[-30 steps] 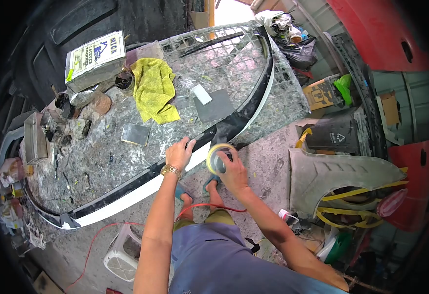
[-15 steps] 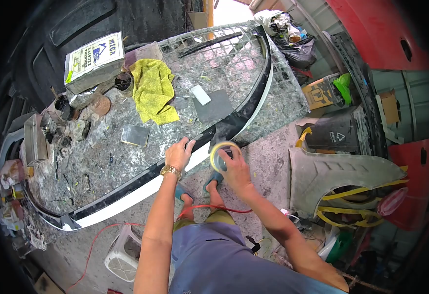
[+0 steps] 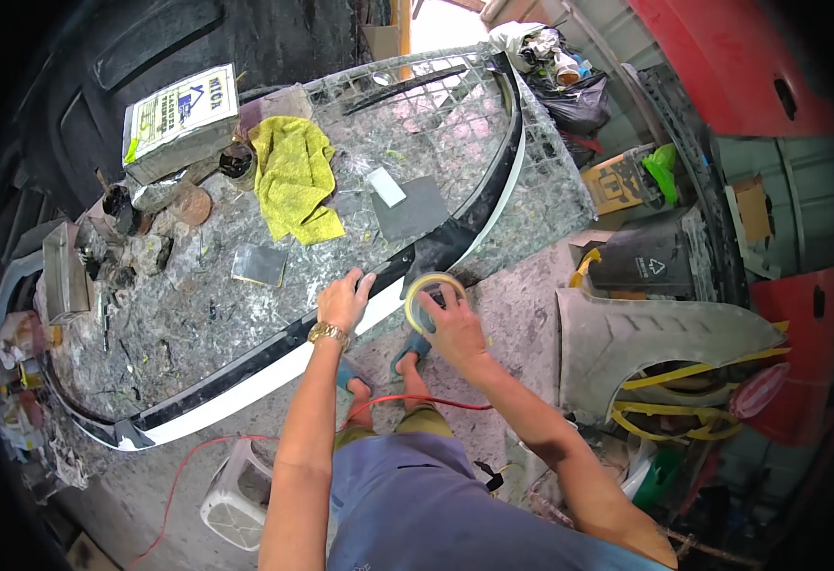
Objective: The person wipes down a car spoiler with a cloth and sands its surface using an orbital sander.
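A long curved car bumper lip (image 3: 236, 404), black along its inner side and white along its outer side, lies along the table's near edge. My left hand (image 3: 343, 303), with a gold watch at the wrist, grips its black upper part near the middle. In my right hand (image 3: 455, 328) is a round disc sander (image 3: 421, 303) with a yellow rim, fingers curled over its top. The sander sits at the white outer face, just right of my left hand; whether its pad touches is hard to tell.
On the stained table (image 3: 198, 314) lie a yellow cloth (image 3: 293, 181), a thinner can (image 3: 184, 114), a dark sheet (image 3: 409, 207) and a white block (image 3: 387, 187). A red hose (image 3: 417, 398) crosses near my legs. A grey fender (image 3: 650, 338) stands right; a stool (image 3: 236, 495) is lower left.
The whole view has shifted slightly left. My left hand keeps its place on the bumper lip, and the sander stays nearly in place, its rim less blurred now.
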Demonstrator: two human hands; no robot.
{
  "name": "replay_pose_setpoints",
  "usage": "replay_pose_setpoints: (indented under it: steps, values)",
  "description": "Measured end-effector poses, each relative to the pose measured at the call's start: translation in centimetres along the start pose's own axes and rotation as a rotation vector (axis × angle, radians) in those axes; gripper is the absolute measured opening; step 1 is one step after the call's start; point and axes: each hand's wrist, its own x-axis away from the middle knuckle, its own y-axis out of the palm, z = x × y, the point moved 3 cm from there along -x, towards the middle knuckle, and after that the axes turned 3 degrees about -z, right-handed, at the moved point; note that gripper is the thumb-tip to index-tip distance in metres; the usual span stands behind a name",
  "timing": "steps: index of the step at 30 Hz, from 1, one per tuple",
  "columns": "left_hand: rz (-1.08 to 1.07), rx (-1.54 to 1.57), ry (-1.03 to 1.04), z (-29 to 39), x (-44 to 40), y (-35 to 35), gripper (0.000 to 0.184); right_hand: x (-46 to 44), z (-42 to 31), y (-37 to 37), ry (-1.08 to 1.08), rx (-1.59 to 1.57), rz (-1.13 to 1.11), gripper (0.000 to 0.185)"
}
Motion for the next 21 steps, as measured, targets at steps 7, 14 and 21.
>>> replay_pose_setpoints:
  steps: [7, 14, 21]
  values:
    - [0.023, 0.019, 0.021, -0.1, 0.0, 0.0, 0.043, 0.1, -0.5, 0.2, 0.046, -0.050, 0.011, 0.065]
    - [-0.005, 0.002, 0.012, -0.2, -0.2, 0.1, 0.043, 0.3, -0.3, 0.7, 0.077, -0.109, 0.111, 0.067]
    - [0.009, 0.015, 0.045, 0.0, 0.0, -0.3, 0.043, -0.6, 1.6, 0.3, 0.108, -0.136, 0.108, 0.064]
